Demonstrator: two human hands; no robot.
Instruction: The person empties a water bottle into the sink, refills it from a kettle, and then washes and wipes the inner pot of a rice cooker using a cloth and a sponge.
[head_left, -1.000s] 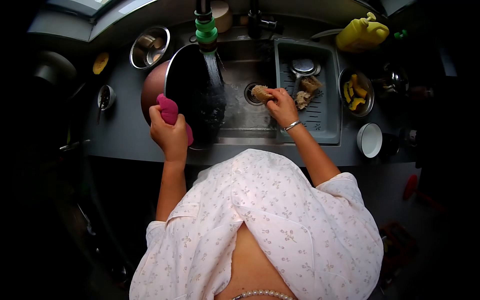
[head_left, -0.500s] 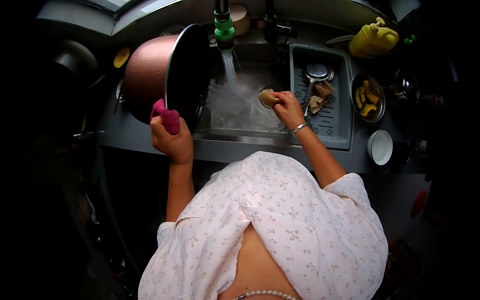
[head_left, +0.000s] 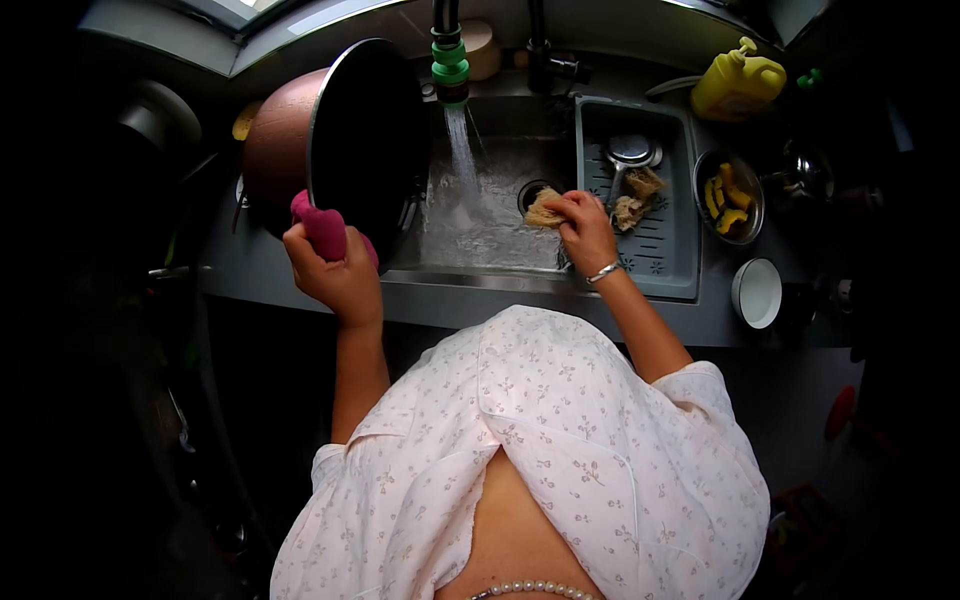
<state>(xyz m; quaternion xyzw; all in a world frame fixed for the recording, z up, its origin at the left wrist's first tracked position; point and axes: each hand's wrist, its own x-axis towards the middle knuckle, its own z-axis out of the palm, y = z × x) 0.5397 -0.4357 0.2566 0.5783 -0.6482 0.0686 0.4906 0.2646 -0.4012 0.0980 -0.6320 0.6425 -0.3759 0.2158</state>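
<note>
My left hand (head_left: 338,285) is closed round a pink cloth (head_left: 325,234) at the near rim of a large pot (head_left: 285,130). The pot is copper-coloured outside and dark inside, tipped on its side at the sink's left with its mouth facing right. My right hand (head_left: 588,235) pinches a tan loofah piece (head_left: 543,211) over the sink (head_left: 455,247), just in front of the round drain (head_left: 532,190). Water (head_left: 462,150) pours from the green-collared faucet (head_left: 450,65) into the basin, between the pot and my right hand.
Right of the basin, a grey drain tray (head_left: 655,265) holds a metal-headed utensil (head_left: 630,150) and more loofah pieces (head_left: 632,208). Farther right stand a yellow pump bottle (head_left: 735,85), a metal bowl (head_left: 733,235) with yellow slices and a white bowl (head_left: 760,293).
The pot has tipped further, showing more of its dark inside, with my left hand shifting slightly left. My right hand has drawn the loofah slightly towards me, exposing the drain. Less water covers the basin.
</note>
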